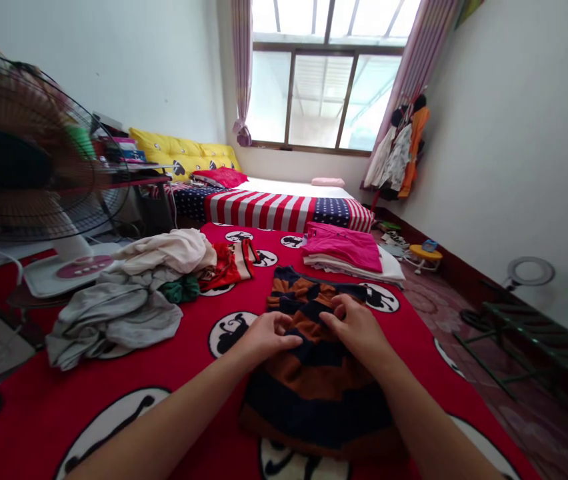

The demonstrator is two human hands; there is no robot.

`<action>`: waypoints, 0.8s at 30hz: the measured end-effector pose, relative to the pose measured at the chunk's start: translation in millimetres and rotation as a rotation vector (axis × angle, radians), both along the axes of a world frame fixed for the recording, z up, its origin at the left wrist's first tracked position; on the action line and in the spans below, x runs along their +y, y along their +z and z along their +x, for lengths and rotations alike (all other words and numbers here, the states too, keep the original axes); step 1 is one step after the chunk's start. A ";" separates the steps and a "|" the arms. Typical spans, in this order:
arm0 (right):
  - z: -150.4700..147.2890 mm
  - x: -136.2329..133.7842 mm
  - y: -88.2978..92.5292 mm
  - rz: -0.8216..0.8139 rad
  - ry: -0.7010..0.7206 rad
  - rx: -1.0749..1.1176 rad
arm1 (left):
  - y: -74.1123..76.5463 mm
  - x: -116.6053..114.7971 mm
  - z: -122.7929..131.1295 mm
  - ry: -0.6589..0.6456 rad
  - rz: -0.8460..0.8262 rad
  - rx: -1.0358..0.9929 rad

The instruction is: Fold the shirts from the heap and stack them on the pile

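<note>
A striped top in rust brown and navy lies in front of me on the red bedspread. Its far part is bunched and creased, while the near part spreads flatter. My left hand is on the left side of the top, fingers curled and thumb pressed in on the cloth. On the right side, my right hand pinches the fabric between thumb and bent fingers. Part of the top's right edge is hidden behind my right forearm.
To the left is a loose heap of grey and cream clothes, with a red garment and a green cloth beside it. A folded stack topped by a pink garment lies far right. A fan stands left.
</note>
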State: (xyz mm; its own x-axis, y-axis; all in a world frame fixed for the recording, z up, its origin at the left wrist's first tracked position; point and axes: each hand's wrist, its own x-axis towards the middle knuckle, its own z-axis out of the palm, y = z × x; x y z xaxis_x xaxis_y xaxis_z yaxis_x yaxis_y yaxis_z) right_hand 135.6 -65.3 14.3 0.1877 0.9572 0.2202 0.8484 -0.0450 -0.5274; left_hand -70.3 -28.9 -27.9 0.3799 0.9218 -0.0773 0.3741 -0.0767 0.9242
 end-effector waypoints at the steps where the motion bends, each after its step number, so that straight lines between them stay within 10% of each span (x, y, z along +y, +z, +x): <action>1: -6.1 8.1 -1.9 -0.031 -0.043 -0.053 | -2.7 -3.9 2.9 0.005 0.067 -0.009; 8: 2.8 32.7 -35.0 -0.109 0.007 0.147 | -1.6 -46.6 8.5 -0.140 0.460 0.091; 16: 11.0 16.7 -28.3 -0.088 0.021 0.882 | -1.5 -40.6 10.2 -0.009 0.330 0.009; 24: 6.6 20.3 -32.8 0.070 -0.020 0.603 | 0.3 -11.0 -11.7 0.203 0.240 -0.093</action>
State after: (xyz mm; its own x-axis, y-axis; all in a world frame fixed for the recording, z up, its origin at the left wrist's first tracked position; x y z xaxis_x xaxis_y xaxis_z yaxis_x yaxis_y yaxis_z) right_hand 142.2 -44.9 -18.5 0.3168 0.9393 0.1319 0.3988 -0.0058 -0.9170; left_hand -82.0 -40.0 -27.6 0.1817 0.9671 0.1781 0.3185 -0.2293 0.9198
